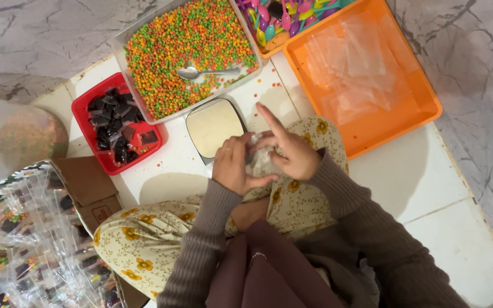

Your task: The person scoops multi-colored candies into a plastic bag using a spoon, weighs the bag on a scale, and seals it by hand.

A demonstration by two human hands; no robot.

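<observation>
Small clear plastic bag [261, 159], crumpled, sits between both hands over the person's lap, at the near middle of the white tiled floor [417, 177] that carries everything. Going from the left: a heap of filled clear packets [24, 245] lies at the near left corner, too many and too tangled to count, beside one brown cardboard box [89, 191]. Behind them stands one large clear container [12, 137] with mixed coloured contents, blurred. Next comes one red tray [87, 108] holding a pile of dark wrapped pieces [115, 122]. One clear tub [121, 43] beside it, overlapping the red tray's far edge, is full of tiny orange, green and red sweets [189, 45], with one metal spoon [201, 72] lying on them. Just in front of the tub sits one small scale with a pale platform [212, 125]. The left hand [232, 168] curls around the bag's left side, fingers closed on it; the right hand [289, 151] pinches the bag's top, with its forefinger stretched out straight. At the far edge one container holds many small coloured plastic spoons [283, 17], partly cut off. To the right, one orange tray [417, 108] holds a loose stack of empty clear bags [355, 63]. Grey-veined marble flooring [475, 51] borders the white tiles.
</observation>
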